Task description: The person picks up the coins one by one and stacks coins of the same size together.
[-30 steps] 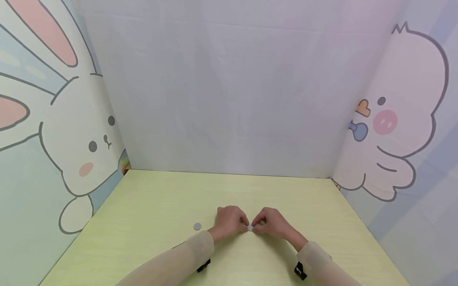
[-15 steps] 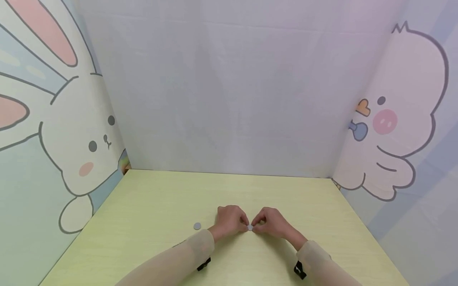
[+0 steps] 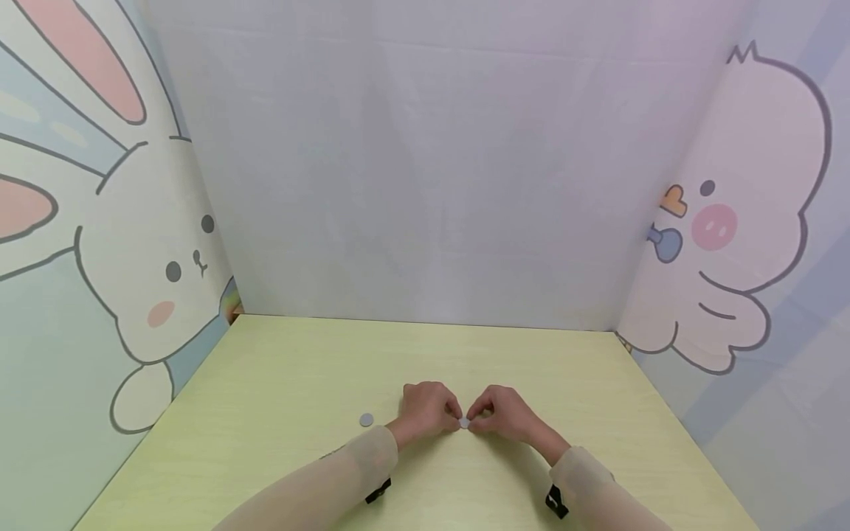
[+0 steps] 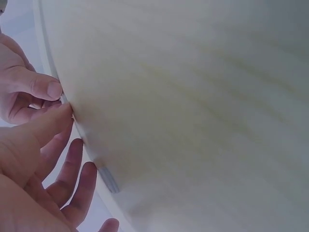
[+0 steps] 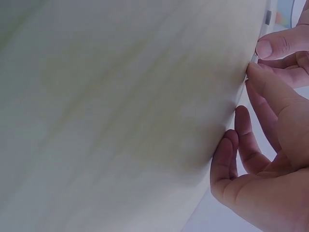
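Observation:
A small, round, coin-like grey disc (image 3: 464, 422) lies between both hands near the middle of the table. From its left side my left hand (image 3: 428, 407) pinches the edge with thumb and forefinger, the other fingers loosely bent against the tabletop. Opposite it, my right hand (image 3: 507, 414) pinches the disc's right edge in the same way. The fingertips cover most of the disc in both wrist views. To the left of my left hand is another grey disc (image 3: 367, 420); side-on in the left wrist view it appears as a short layered stack (image 4: 108, 180).
The pale yellow wooden table (image 3: 299, 369) extends around the hands. A plain light curtain (image 3: 425, 184) closes off the back, with cartoon-printed panels at the left and right. Black straps (image 3: 556, 501) hang at the wrists below the sleeves.

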{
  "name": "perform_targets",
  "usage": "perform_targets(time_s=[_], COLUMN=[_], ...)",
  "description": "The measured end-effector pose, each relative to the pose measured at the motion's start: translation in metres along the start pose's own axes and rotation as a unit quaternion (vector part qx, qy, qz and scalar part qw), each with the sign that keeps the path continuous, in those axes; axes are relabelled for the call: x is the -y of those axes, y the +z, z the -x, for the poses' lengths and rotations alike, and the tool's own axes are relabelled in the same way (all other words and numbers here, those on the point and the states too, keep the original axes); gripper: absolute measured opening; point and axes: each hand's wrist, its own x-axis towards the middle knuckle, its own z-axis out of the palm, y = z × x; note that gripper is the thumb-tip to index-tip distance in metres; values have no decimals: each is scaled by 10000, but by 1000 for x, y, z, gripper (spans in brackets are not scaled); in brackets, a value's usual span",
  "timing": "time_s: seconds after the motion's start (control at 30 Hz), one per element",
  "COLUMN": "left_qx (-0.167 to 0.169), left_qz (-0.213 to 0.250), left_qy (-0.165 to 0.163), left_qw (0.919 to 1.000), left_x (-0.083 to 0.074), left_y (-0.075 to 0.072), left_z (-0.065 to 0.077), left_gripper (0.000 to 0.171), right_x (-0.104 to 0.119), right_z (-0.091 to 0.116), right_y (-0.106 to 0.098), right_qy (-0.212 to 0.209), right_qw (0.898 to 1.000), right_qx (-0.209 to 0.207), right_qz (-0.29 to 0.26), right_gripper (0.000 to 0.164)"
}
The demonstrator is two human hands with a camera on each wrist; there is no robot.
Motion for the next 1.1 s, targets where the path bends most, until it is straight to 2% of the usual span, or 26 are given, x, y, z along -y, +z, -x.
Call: perform_targets(time_s=[0.83,0.97,1.1], left_qx=[-65,20,90], left_qz=[20,14,79], left_qy=[37,60,-29], left_qw=[10000,10000,9999], left_x=[2,7,10], left_y=[1,-3,-14], left_z=[1,0,-1], left_gripper=[12,15,17], right_x=[-2,-1,-2], right_z=[0,3,6], right_y=[0,-4,-10], right_qy=[21,0,-110], right_qw=[10000,10000,9999], right_qx=[25,9,-9], right_qz=[-15,-28,120], right_gripper=[10,11,10])
